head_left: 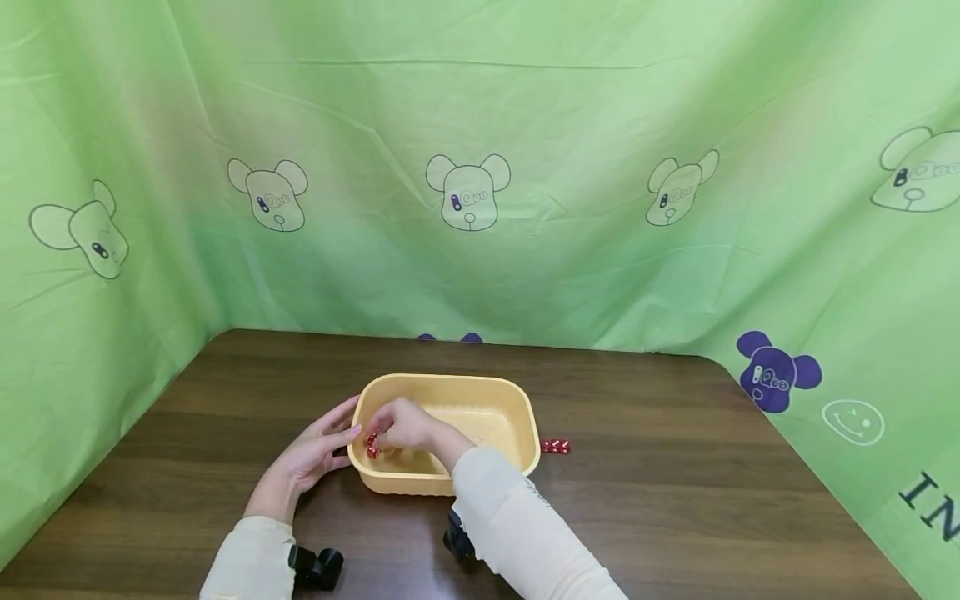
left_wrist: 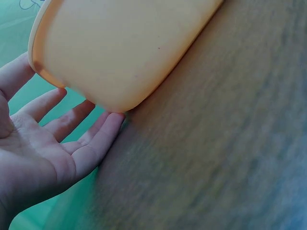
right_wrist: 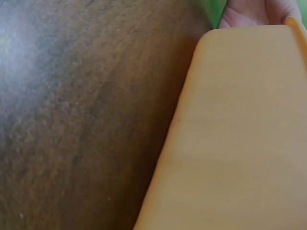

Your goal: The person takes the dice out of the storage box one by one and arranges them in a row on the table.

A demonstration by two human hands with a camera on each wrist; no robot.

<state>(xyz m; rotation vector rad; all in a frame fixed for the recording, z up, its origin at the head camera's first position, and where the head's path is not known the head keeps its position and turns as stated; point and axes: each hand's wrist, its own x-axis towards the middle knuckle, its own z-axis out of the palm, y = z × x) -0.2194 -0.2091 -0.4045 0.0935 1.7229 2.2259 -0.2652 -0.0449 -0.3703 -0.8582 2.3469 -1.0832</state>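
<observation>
A yellow plastic basin (head_left: 442,483) stands on the table. My left hand (head_left: 321,450) holds its left end, thumb at the rim and the other fingers against the outer wall, as the left wrist view shows. My right hand (head_left: 408,425) reaches inside the basin at its left end, fingers curled downward. Small red dice (head_left: 372,451) with light spots show at its fingertips, partly covered by the fingers. In the right wrist view the basin's outer side (right_wrist: 235,129) hides the right hand.
More red dice (head_left: 556,447) lie in a short row on the table, just right of the basin. The brown wooden table (head_left: 675,500) is bordered by a green cloth (head_left: 570,250) with printed bear heads at the back and sides.
</observation>
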